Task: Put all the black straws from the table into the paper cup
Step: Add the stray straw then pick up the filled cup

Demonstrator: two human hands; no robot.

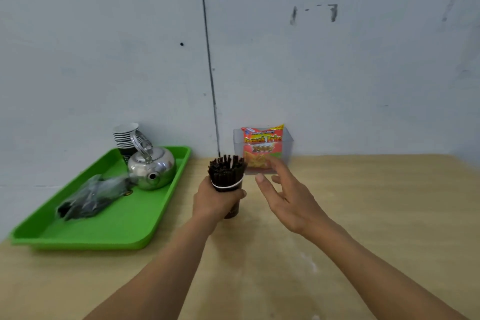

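A dark paper cup (232, 212) with a white rim stands on the wooden table near the middle. A thick bunch of black straws (226, 170) stands upright in it, fanning out above the rim. My left hand (213, 200) is wrapped around the cup from the left. My right hand (281, 193) hovers just to the right of the cup, fingers spread, holding nothing. No loose straws show on the tabletop.
A green tray (124, 226) at the left holds a steel kettle (152, 167), a stack of paper cups (125, 138) and a plastic bag of dark items (91, 197). A clear box with a snack packet (262, 149) stands against the wall behind the cup.
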